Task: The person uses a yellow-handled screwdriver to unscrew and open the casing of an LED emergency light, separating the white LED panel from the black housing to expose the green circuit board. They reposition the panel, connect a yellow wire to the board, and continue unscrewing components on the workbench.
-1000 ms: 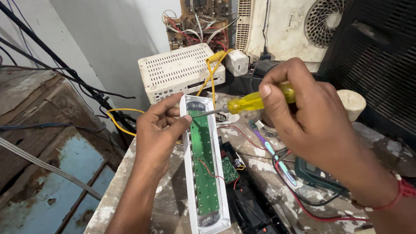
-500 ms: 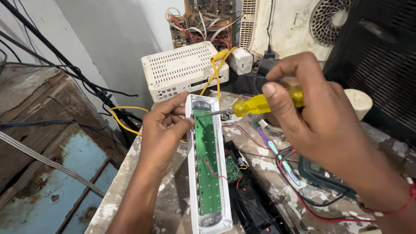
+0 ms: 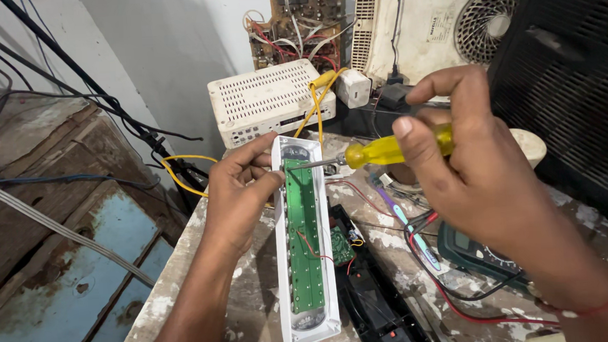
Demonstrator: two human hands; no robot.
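Observation:
A long white plastic housing [image 3: 287, 290] lies lengthwise on the workbench, with a green circuit board [image 3: 304, 247] inside it. My left hand [image 3: 239, 192] grips the housing's left edge near its far end. My right hand [image 3: 473, 162] holds a screwdriver with a yellow handle [image 3: 386, 149]; its metal tip rests on the top right corner of the board. A thin red wire runs from the board to a small green board [image 3: 341, 245] beside the housing.
The paint-stained bench [image 3: 256, 312] also bears a black casing [image 3: 380, 306], a multimeter [image 3: 478, 252] with red and black leads, a white vented box [image 3: 269, 100] and a yellow cable [image 3: 179, 174]. A bare circuit board [image 3: 296, 19] and fan grille [image 3: 487, 19] stand behind; a black speaker [image 3: 576, 73] at right.
The view has shifted slightly. My right hand has turned on the screwdriver handle, with its fingers now higher; the tip stays on the board. My left hand keeps its grip.

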